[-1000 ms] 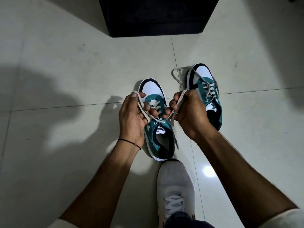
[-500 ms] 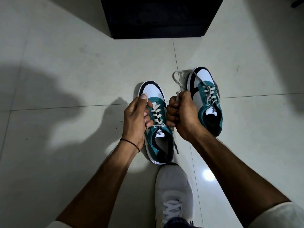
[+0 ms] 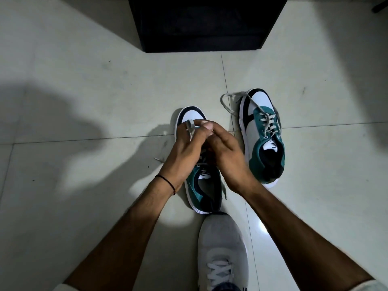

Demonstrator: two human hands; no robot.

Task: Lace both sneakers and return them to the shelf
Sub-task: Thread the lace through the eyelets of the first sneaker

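Head view: both hands, left hand (image 3: 184,152) and right hand (image 3: 224,156), pinch the grey lace (image 3: 190,128) above the near teal-and-white sneaker (image 3: 204,185), toe pointing away.

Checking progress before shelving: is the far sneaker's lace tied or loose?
Loose. The far sneaker is laced through its eyelets, but its lace trails untied in an open loop on the floor beside the toe.
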